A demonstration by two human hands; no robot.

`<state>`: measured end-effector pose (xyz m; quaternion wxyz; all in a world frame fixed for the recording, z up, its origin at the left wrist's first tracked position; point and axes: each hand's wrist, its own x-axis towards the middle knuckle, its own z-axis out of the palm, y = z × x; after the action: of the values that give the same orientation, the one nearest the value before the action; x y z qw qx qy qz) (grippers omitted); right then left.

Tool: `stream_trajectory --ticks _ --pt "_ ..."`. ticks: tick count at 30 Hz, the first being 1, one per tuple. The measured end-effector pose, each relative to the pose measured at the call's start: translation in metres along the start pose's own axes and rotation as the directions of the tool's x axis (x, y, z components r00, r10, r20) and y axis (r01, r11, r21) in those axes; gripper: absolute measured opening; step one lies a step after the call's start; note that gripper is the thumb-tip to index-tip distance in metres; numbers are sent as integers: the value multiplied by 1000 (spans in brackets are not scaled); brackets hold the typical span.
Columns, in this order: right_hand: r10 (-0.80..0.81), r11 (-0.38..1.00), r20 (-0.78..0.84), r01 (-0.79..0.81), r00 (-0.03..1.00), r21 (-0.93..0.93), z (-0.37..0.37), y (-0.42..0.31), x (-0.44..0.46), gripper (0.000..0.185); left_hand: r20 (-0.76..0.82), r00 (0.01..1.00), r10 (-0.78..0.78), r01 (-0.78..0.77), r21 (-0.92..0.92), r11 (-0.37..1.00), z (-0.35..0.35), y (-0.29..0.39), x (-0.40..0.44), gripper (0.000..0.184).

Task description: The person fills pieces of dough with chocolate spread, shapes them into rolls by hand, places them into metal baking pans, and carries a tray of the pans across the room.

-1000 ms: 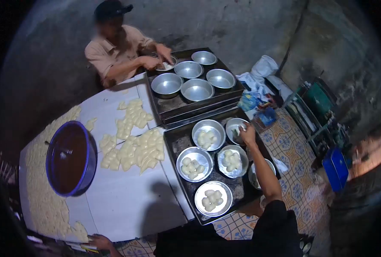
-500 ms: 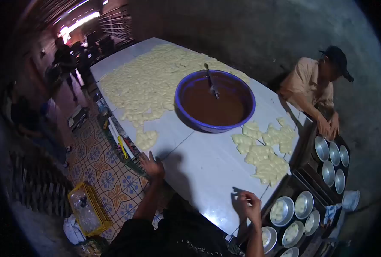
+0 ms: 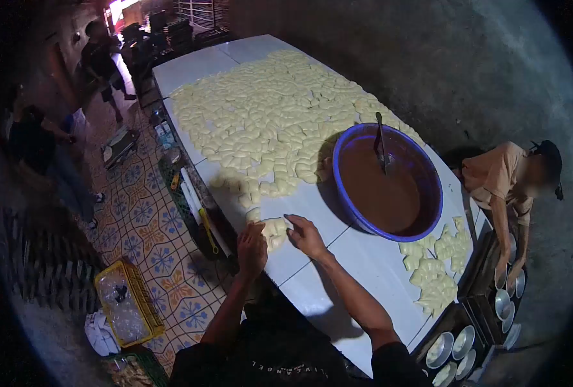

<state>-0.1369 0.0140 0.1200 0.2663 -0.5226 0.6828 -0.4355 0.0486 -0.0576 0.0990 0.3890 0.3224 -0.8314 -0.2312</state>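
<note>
Many pale dough pieces (image 3: 254, 109) cover the far and left part of the white tiled table (image 3: 312, 293). At the near left edge of that dough, a small cluster of pieces (image 3: 274, 233) lies between my two hands. My left hand (image 3: 252, 248) is at its left side, fingers bent together; what they hold, if anything, is hidden. My right hand (image 3: 306, 237) touches the cluster's right side with its fingers apart. A blue basin (image 3: 389, 180) of brown liquid, with a metal utensil (image 3: 382, 145) in it, stands right of my hands.
Another dough patch (image 3: 433, 277) lies at the table's right. Round metal pans (image 3: 440, 349) are at the lower right, where a co-worker (image 3: 502, 174) reaches into others. A yellow crate (image 3: 129, 303) is on the floor; two people stand at upper left.
The view has swung left from the pan trays to the dough-covered table. My right hand has left the pans and come beside the dough; my left hand has moved in to its other side.
</note>
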Motion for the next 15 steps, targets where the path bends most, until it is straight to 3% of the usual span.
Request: stream_trajectory --ticks 1,2,4,6,7,8,9,10,12,14,15 --pt "-273 952 -72 258 959 -166 14 5 19 45 12 996 89 -89 53 995 -1 2 13 42" --pt "-278 934 -60 256 959 -248 22 13 22 40 30 996 89 -91 40 995 -1 6 24 42" --pt "-263 923 -20 245 965 -298 25 10 28 30 216 975 55 -98 192 976 0 9 40 46" --pt "-306 946 -235 269 923 -179 23 6 18 21 281 959 38 -87 164 983 6 -3 48 46" --pt "-71 997 -400 66 914 -27 23 8 5 14 299 953 53 -106 167 980 6 -6 50 43" --pt "2 988 -543 81 840 128 9 -8 -11 10 319 945 69 -128 168 978 7 -8 50 41" --pt "342 898 -566 -83 750 432 -11 -23 -28 12 262 962 74 -125 183 975 12 -11 48 31" --pt "264 866 -707 161 656 473 -27 -6 -45 16 254 965 66 -115 183 976 16 -11 47 31" --pt "288 835 -777 251 559 490 -66 -31 -90 23 215 976 34 -82 218 973 17 -11 47 25" --pt "165 986 -835 -101 525 131 -80 0 -141 28 163 985 60 -86 154 984 19 -11 50 21" --pt "205 932 -712 -357 672 -68 -80 48 -173 33 163 986 -26 28 -13 1000 20 -10 50 20"
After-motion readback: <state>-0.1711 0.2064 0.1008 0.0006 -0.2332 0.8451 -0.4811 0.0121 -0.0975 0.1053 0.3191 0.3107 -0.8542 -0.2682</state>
